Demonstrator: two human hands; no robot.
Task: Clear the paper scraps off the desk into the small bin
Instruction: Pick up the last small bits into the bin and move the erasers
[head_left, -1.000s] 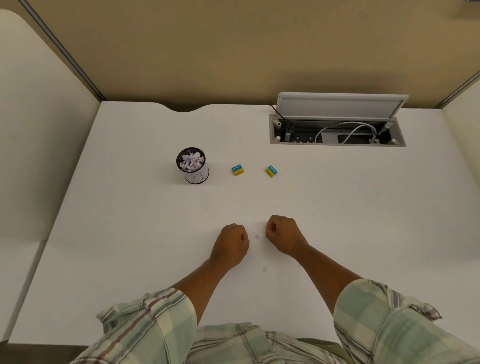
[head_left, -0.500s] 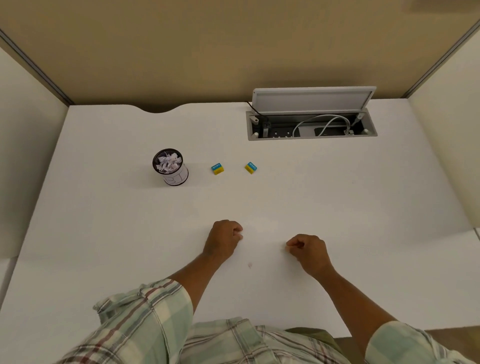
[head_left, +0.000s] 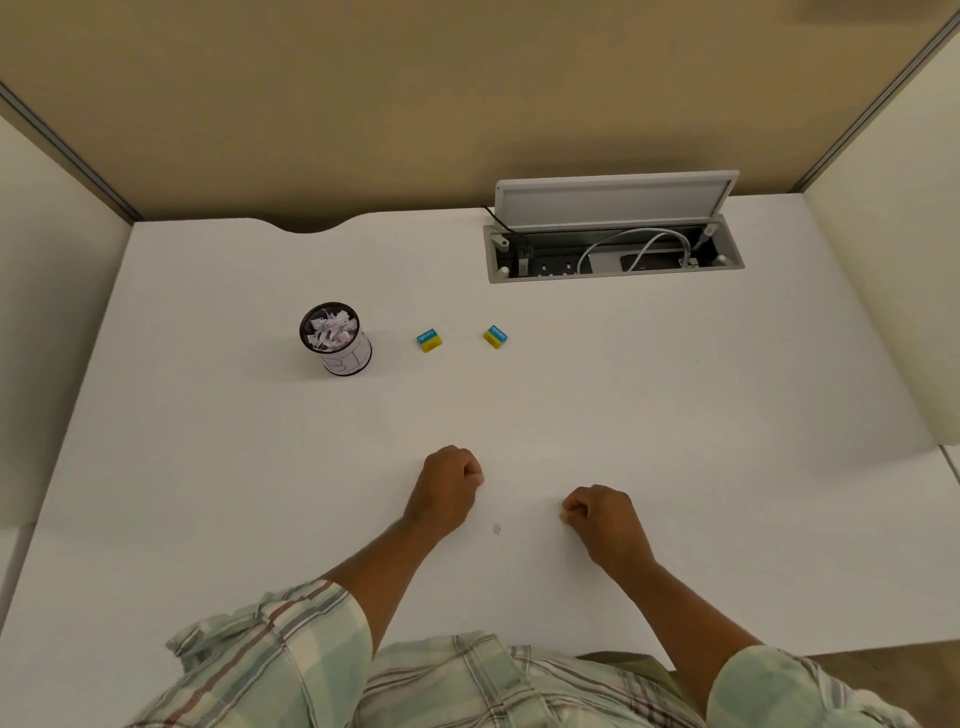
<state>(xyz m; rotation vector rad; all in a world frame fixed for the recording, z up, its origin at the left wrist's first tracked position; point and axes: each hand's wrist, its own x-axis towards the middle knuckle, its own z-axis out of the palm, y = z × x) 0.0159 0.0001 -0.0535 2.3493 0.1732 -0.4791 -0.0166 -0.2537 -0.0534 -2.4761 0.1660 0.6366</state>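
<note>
**Hands part, one speck left between them**

A second ago the two fists sat almost knuckle to knuckle with a tiny fleck between them; now the right hand has slid out to the side and nearer the body, and that fleck is gone from where it lay. The left hand has barely shifted. My read: that bit got pinched up, though by which hand the view will not say.

Biggest thing first: the white desk fills the view, walled by beige partitions, and it looks nearly bare. At the back right the cable tray sits with its lid propped up and a white cord looped inside. Left of centre stands the small bin, a dark mesh cup already heaped with torn paper. Just right of it, two little yellow-and-blue erasers lie a short way apart.

Both hands are curled into loose fists, knuckles up, well apart, resting on or just over the desk. Whether either is gripping paper I cannot tell; the fingertips are tucked under.

Smallest of all: one pale paper scrap lies on the desk between the hands, touching neither. Pick that up, carry the lot to the bin well off to the far left, and the job looks close to finished.
</note>
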